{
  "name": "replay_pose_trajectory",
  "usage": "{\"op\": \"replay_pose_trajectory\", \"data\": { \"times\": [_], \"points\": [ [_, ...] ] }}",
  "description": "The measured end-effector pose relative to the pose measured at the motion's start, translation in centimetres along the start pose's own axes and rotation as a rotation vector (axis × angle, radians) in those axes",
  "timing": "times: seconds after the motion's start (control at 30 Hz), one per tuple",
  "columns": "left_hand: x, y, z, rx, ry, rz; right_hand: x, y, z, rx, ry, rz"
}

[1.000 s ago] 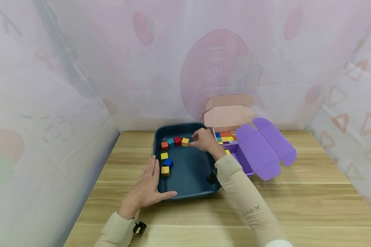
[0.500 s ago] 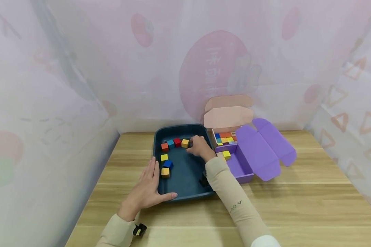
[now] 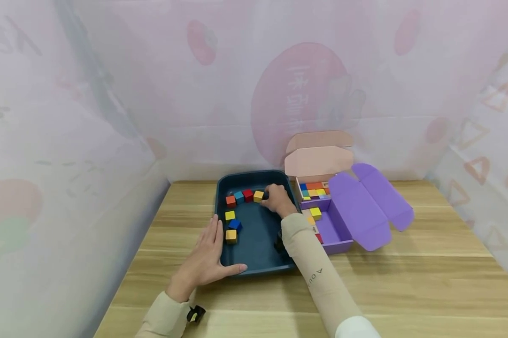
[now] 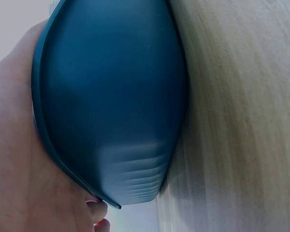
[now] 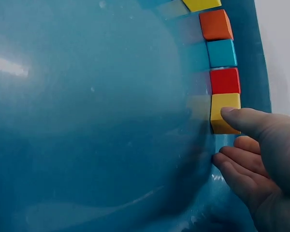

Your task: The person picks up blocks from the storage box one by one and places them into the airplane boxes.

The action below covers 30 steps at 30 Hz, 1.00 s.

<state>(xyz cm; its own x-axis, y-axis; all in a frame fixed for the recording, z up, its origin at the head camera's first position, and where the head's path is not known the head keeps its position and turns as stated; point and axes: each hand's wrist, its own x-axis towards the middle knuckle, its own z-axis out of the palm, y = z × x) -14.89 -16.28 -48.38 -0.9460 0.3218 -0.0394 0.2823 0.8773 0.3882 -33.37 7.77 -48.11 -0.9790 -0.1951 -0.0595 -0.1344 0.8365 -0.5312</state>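
My left hand (image 3: 203,256) lies on the near left corner of a dark blue tray (image 3: 258,253), straight fingers along the left rim and thumb on the front rim. Inside the tray, my right hand (image 3: 277,199) is at the right end of a row of cubes. Its thumb overlaps a yellow-orange cube (image 5: 225,104) in the right wrist view, while the other fingers lie loosely beside it. A red cube (image 5: 225,80), a teal cube (image 5: 222,53) and an orange-red cube (image 5: 215,25) continue the row. Down the left side are a yellow cube (image 3: 230,215), a blue cube (image 3: 235,225) and another yellow-orange cube (image 3: 231,236).
Right of the tray, an open purple box (image 3: 340,246) holds several blocks along its left side. Behind it, a peach box (image 3: 319,160) with its lid raised is filled with coloured blocks. The wooden table (image 3: 406,291) meets a patterned cloth wall at the back.
My right hand has moved slightly left and nearer, with the forearm swinging left and uncovering more of the purple box. The left hand and the cubes keep their places.
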Motion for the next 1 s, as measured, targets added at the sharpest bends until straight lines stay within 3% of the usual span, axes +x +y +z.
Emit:
{"op": "replay_pose_trajectory", "data": {
  "times": [0.67, 1.0],
  "points": [
    [0.2, -0.1, -0.2, -0.008, -0.002, -0.011, 1.1, -0.4, 0.8, 0.026, 0.065, 0.021],
    [0.3, 0.1, -0.1, -0.009, 0.012, 0.002, 0.8, 0.3, -1.4, 0.072, 0.068, -0.034]
  ]
}}
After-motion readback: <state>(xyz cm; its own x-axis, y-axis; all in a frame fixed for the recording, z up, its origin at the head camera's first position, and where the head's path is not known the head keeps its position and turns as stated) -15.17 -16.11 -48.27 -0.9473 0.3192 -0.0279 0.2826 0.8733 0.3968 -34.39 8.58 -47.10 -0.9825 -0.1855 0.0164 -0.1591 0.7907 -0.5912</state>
